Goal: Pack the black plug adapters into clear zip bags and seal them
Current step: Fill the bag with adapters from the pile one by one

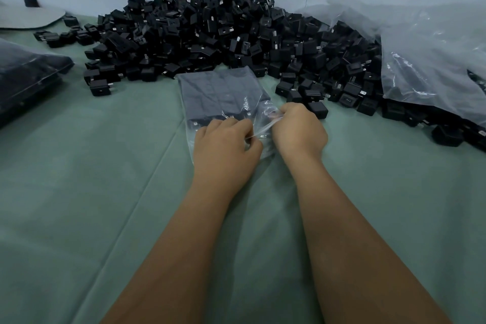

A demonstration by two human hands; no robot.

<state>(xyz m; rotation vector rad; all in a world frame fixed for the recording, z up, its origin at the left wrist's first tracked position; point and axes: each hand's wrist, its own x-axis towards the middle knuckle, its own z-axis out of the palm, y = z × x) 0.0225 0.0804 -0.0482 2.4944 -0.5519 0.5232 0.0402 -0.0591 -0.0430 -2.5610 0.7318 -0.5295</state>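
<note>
Left hand (pixel 226 144) and right hand (pixel 298 130) both pinching mouth of zip bag (pixel 223 95), filled w/ adapters, flat on table (pixel 79 192) just ahead. Risk: uneven pinch leaves zip part-open; adapters spill toward pile (pixel 210 34) beyond.

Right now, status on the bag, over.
Both grips, left and right, pinching the zip bag mouth. Adapters inside. Loose pile behind, nothing blocking.
</note>
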